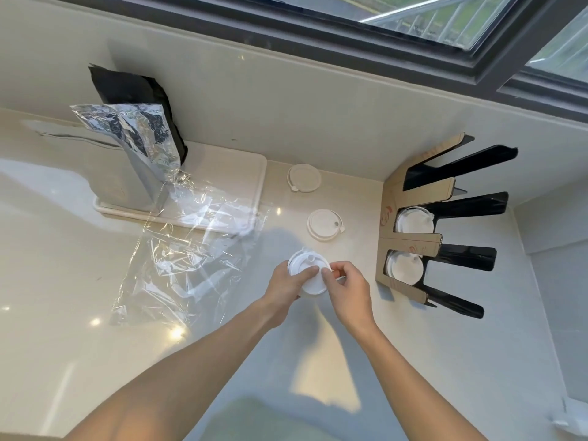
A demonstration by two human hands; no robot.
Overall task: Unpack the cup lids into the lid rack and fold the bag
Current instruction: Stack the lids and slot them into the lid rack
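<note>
White plastic cup lids (308, 275), a small nested stack, sit above the pale glossy desk (63, 281), clamped between the fingers of the left hand (286, 283) and right hand (345, 288). Thin, light and probably slippery, they look best pinched at the rims. Two loose lids (324, 225) lie near the cardboard-and-black lid rack (413, 240); the crinkled clear bag (191, 249) lies unfolded.

Bare counter (63, 313) open at 8 o'clock, bag (191, 249) sprawled at 9, two loose lids (324, 225) at 12, rack (445, 224) blocking 2
</note>
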